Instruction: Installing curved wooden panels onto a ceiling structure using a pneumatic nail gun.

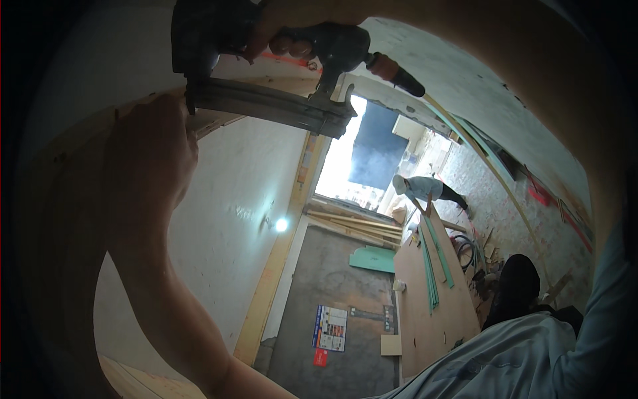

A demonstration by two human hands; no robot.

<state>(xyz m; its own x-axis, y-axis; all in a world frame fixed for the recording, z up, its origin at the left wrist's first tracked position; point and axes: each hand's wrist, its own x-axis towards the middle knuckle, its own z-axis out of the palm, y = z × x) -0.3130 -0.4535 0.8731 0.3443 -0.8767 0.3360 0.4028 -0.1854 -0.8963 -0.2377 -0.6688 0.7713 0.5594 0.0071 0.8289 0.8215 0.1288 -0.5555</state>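
my two bare hands are raised toward the top of a wide, tilted view of a room with building work in it. my right hand [292,16], top centre, is wrapped closed around the handle of a dark nail gun [266,105], whose long straight magazine slants below the grip. an orange-and-black connector [392,72] joins its end to a pale yellow hose [495,161], which trails down the right side. my left hand [156,149] is just beside the gun's nose, against a wooden strip [216,121] along the wall; its fingers bend out of sight, so i cannot tell how far closed it is or whether it grips the wood. farther off, below centre, a long plywood desk [413,342] carries narrow green strips [428,276]. a co-worker [425,187] in a white cap, light top and dark trousers leans at its far end, near a bright window opening [337,163]. a green panel [372,259] and pale timber lengths [355,226] are left of the desk, with a printed poster [330,328] lower down. a small lamp [282,225] glows near the white wall [232,179].
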